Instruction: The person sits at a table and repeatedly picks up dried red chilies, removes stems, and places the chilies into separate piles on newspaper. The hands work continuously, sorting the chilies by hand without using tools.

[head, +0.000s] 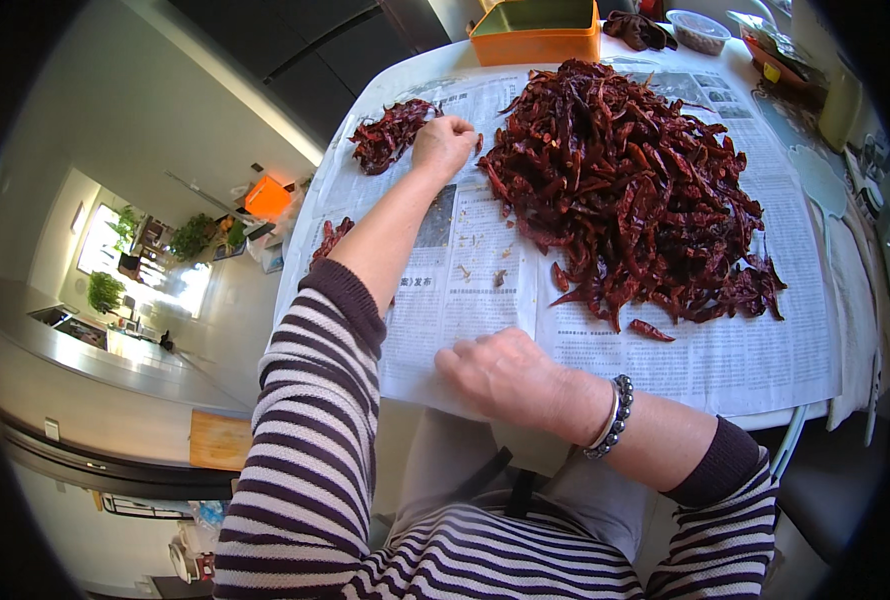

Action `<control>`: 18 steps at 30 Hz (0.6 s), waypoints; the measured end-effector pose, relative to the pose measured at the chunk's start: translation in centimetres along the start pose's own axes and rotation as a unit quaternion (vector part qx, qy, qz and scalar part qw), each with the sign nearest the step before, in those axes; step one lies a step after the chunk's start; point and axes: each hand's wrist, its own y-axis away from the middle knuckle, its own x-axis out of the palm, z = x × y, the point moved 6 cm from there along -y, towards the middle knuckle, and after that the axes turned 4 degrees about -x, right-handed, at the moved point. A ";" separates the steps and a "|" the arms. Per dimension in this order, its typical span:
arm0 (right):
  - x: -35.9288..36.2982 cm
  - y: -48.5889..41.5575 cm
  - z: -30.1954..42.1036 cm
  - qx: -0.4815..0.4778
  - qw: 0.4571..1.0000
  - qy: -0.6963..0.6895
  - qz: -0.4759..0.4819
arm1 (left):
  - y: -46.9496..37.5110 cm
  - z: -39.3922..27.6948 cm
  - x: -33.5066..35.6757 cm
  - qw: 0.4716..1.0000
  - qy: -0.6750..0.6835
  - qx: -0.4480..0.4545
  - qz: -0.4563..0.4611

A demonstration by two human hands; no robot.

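Observation:
My left hand point(445, 146) reaches over the newspaper point(482, 322) beside a small heap of dried red chilies point(392, 135). Its fingers are pinched together, with a small piece of dried chili point(479, 144) showing at the fingertips. Near the paper's front edge, my right hand point(501, 375) is loosely curled; its palm and fingertips are hidden. A large mound of dried red chilies point(625, 195) covers much of the paper to the right. One loose chili point(650, 331) lies in front of it. Stem bits and pale seeds point(499, 277) are scattered between the hands.
An orange plastic box point(535, 46) stands at the table's far edge, near a dark cloth-like item point(638, 30) and a clear lidded tub point(698, 31). More chilies point(331, 241) lie partly behind my left forearm. A pale green fly swatter point(820, 180) rests along the right side.

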 end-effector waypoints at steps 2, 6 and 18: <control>-0.1 0.2 -0.1 -0.003 1.000 -0.006 -0.010 | -0.1 -1.2 1.0 0.999 -0.027 -0.016 0.031; -0.2 0.3 -0.2 -0.012 0.999 -0.013 -0.029 | 0.0 -2.3 1.8 0.993 -0.111 -0.002 0.047; 0.3 0.2 0.0 -0.013 0.999 0.016 -0.027 | 3.5 -0.2 -0.7 0.966 0.194 -0.126 0.114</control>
